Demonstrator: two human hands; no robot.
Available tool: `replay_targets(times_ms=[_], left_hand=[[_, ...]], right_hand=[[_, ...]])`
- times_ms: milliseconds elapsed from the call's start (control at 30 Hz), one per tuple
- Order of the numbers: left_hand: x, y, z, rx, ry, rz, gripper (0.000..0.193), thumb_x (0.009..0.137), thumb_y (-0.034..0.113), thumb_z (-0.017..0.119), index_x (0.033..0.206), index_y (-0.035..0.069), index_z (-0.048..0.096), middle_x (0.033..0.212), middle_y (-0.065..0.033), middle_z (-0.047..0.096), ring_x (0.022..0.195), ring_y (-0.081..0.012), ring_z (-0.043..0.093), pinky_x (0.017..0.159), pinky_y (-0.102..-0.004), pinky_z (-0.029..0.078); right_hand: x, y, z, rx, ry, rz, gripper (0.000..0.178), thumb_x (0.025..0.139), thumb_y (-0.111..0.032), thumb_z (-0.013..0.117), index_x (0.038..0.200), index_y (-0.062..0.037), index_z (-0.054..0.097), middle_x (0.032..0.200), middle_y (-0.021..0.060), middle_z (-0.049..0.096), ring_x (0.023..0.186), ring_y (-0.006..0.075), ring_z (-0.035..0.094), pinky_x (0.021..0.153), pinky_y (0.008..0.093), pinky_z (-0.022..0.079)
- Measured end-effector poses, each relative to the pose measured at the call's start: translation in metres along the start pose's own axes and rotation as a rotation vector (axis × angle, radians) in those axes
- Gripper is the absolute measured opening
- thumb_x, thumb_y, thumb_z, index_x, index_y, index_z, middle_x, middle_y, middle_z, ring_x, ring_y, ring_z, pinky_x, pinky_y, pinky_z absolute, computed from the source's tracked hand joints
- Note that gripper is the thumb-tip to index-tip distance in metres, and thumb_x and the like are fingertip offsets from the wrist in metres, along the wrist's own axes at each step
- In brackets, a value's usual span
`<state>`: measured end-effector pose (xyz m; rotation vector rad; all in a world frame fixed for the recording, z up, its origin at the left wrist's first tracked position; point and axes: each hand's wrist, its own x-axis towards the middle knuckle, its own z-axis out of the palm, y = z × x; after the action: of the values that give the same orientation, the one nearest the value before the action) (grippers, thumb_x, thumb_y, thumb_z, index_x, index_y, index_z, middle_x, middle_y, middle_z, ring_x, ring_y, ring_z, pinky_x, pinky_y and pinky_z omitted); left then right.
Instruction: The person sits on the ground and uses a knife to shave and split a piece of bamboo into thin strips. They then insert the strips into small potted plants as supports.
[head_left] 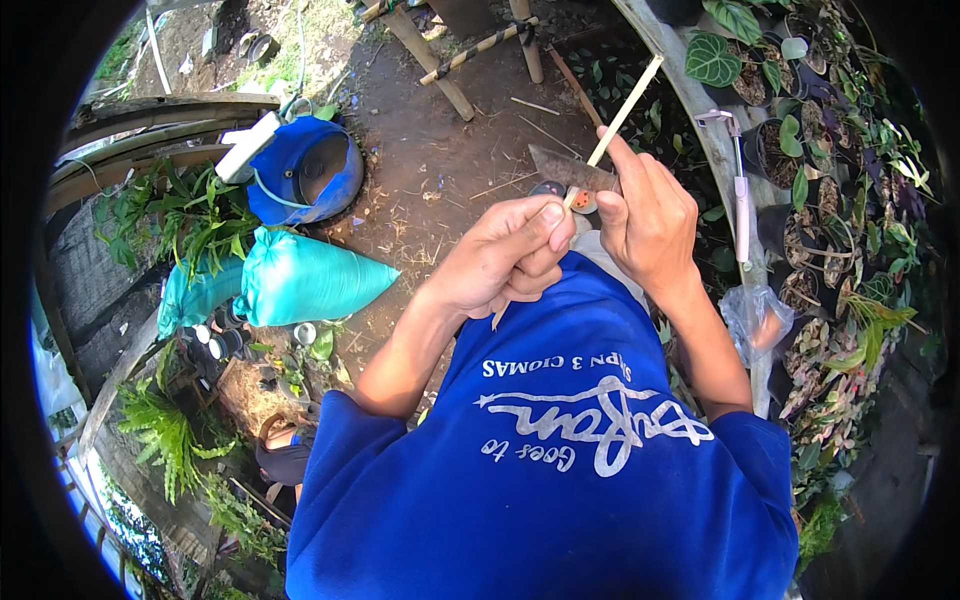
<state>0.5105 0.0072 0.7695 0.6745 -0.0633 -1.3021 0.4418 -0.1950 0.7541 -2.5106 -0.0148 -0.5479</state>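
My left hand [515, 250] is closed around a thin, pale bamboo strip [630, 108], its thumb pressed along the top. The strip slants up and away to the right, and a short end sticks out below the fist. On the right, my right hand [650, 215] is closed on a knife [570, 168] with a broad dark blade; its handle is hidden by the palm. The blade points left and crosses the strip just beyond my left thumb. Whether the edge cuts into the strip, I cannot tell. Both hands are in front of my blue shirt [540, 520].
Brown soil [430, 180] lies ahead, with bamboo legs [430, 65] standing on it. To the left are a blue tub [335, 185] and teal sacks [305, 280]. Potted plants [790, 150] line the right, beside a pale pink rod [741, 215] and a clear plastic bag [750, 320].
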Motion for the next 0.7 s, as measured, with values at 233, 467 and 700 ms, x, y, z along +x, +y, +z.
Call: replay_targets(times_ms=[233, 467, 700], left_hand=[[0.004, 0.002, 0.003, -0.005, -0.042, -0.092, 0.033, 0.117, 0.031, 0.041, 0.094, 0.01, 0.05, 0.063, 0.0087, 0.027, 0.049, -0.002, 0.02, 0.042, -0.0228, 0.014], [0.005, 0.0, 0.01, 0.02, -0.043, -0.152, 0.033, 0.117, 0.031, 0.04, 0.093, 0.01, 0.05, 0.062, 0.0087, 0.026, 0.049, -0.0022, 0.02, 0.041, -0.0234, 0.015], [0.002, -0.003, 0.011, 0.067, -0.005, -0.154, 0.034, 0.117, 0.03, 0.04, 0.093, 0.009, 0.05, 0.062, 0.0086, 0.026, 0.048, -0.0024, 0.019, 0.041, -0.0237, 0.015]], right_hand=[[0.006, 0.006, -0.015, -0.147, 0.083, -0.089, 0.05, 0.104, -0.04, 0.062, 0.127, 0.0046, 0.067, 0.076, 0.0093, 0.056, 0.065, 0.0264, 0.058, 0.057, 0.0377, 0.049], [0.009, 0.016, -0.025, -0.077, 0.101, -0.105, 0.046, 0.11, -0.036, 0.054, 0.127, 0.0038, 0.068, 0.074, 0.0124, 0.057, 0.063, 0.0299, 0.059, 0.058, 0.0416, 0.047], [0.005, 0.021, -0.022, -0.06, 0.118, -0.146, 0.042, 0.101, -0.036, 0.068, 0.117, 0.0026, 0.068, 0.077, 0.0104, 0.061, 0.067, 0.0288, 0.063, 0.059, 0.0387, 0.052]])
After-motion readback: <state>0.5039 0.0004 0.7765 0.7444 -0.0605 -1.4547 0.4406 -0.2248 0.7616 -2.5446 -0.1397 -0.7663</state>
